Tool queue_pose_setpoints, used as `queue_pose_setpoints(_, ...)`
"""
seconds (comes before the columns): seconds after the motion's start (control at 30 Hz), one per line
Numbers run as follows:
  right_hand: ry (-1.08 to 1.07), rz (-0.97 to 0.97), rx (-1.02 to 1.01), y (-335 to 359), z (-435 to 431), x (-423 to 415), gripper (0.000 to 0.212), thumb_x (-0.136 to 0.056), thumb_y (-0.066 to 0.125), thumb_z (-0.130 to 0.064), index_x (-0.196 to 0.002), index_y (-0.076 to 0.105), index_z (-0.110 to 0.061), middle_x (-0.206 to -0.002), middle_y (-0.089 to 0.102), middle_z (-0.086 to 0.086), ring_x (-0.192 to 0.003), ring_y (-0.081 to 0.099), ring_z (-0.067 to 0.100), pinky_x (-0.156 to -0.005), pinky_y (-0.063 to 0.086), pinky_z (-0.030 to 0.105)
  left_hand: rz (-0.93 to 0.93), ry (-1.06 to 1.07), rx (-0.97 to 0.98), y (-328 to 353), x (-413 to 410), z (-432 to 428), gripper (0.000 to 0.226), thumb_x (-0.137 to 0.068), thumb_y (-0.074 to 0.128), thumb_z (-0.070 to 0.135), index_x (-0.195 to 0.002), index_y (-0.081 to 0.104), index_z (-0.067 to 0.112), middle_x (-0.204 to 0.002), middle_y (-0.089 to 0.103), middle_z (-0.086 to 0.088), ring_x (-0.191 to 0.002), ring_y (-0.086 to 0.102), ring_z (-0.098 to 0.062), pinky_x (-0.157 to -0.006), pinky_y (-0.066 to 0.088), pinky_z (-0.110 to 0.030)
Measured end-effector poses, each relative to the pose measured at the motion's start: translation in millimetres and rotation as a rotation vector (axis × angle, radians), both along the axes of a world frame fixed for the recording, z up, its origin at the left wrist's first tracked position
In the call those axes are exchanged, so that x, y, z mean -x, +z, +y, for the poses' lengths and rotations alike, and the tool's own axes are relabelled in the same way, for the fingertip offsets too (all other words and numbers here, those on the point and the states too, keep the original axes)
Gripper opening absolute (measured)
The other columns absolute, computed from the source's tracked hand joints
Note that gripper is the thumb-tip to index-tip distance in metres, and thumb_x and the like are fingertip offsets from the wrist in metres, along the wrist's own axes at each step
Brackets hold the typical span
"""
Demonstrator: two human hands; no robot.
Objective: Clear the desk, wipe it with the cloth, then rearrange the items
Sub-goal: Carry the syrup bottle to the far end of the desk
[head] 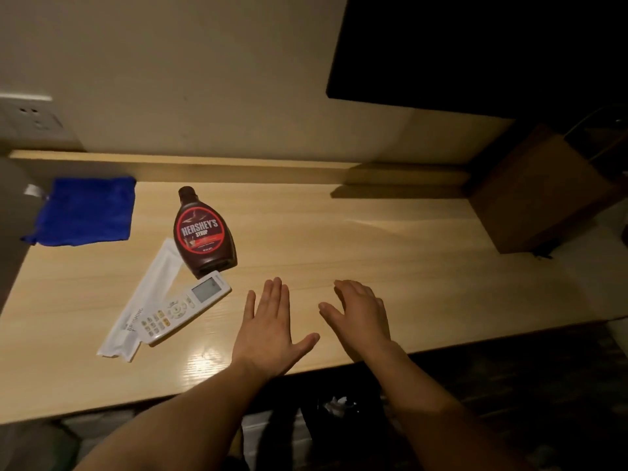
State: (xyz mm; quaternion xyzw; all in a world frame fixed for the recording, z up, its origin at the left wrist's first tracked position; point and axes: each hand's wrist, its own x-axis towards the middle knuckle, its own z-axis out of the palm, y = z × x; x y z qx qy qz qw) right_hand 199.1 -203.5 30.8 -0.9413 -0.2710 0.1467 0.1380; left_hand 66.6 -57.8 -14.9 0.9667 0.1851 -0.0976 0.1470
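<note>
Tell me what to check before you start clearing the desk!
1. Both hands free: left hand and right hand are open, holding nothing. Ok.
2. Syrup bottle cap shut: looks closed. Ok.
3. Remote free to lift: it lies on the white packet, nothing on top. Ok.
4. Blue cloth within reach: far left corner of the desk. Cannot tell.
5. Desk already cleared: items are on it. Not ok.

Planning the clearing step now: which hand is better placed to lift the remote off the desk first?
Left, probably. The left hand hovers open right beside the remote, which lies on its side of the desk; the right hand is open too, but farther away.
</note>
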Motion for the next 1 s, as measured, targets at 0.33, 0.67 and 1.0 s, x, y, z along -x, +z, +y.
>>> queue_pose_setpoints(0.33,0.039,0.094,0.108,38,82,-34,0.063,-0.095,0.059,-0.058,-0.150,0.049,-0.028,-0.150,0.054,-0.006,-0.136,0.049,0.018,-0.110,0.043,0.039,0.121,-0.010,0.400,31,-15,35,0.097,-0.096,0.041,0.071,-0.168,0.010,0.015,-0.177,-0.008,-0.006,-0.164,-0.008,-0.024,-0.132,-0.001,-0.050)
queue_pose_setpoints(0.67,0.087,0.266,-0.006,71,195,-46,0.063,-0.091,0.070,-0.054,-0.145,0.055,-0.026,-0.147,0.059,-0.004,-0.129,0.060,0.014,-0.101,0.051,0.032,-0.351,0.608,0.407,79,16,146,0.021,-0.096,0.068,0.040,-0.109,0.064,0.025,-0.099,0.062,0.006,-0.093,0.061,-0.015,-0.074,0.050,-0.029)
queue_pose_setpoints(1.0,0.205,0.478,0.008,59,288,-51,0.070,-0.088,0.075,-0.053,-0.142,0.055,-0.013,-0.131,0.067,0.010,-0.113,0.065,0.026,-0.096,0.055,0.040,-0.117,0.937,0.642,70,-2,201,0.056,-0.088,0.082,0.045,-0.125,0.057,0.011,-0.116,0.072,-0.007,-0.093,0.070,-0.020,-0.073,0.056,-0.025)
